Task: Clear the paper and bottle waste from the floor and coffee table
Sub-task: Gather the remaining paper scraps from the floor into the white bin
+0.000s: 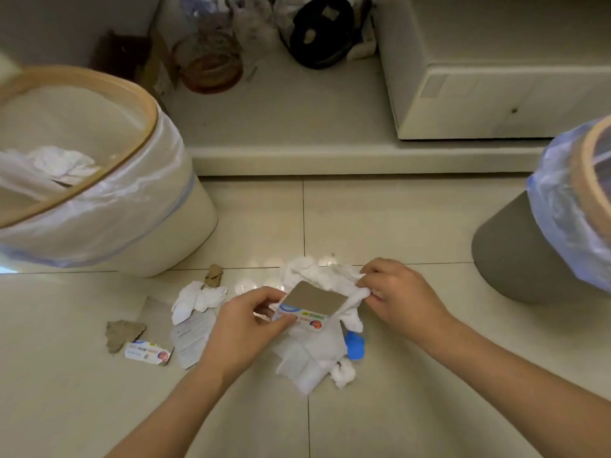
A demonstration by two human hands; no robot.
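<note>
A pile of white tissue paper [314,355] lies on the tiled floor in front of me. My left hand [246,322] pinches a torn piece of printed cardboard box [312,304] above the pile. My right hand [401,295] grips a crumpled wad of white tissue [325,276] at the pile's far edge. To the left lie another crumpled tissue [198,300], a folded leaflet [191,338], grey cardboard scraps [124,333] and a printed box piece [148,352]. A blue scrap [354,345] peeks from under the pile.
A cream bin [158,206] with a clear liner and wooden rim stands at left, paper inside it. A grey bin [515,252] with a blue liner stands at right. Behind runs a raised ledge [330,153] with a white cabinet [496,94], jars and bags.
</note>
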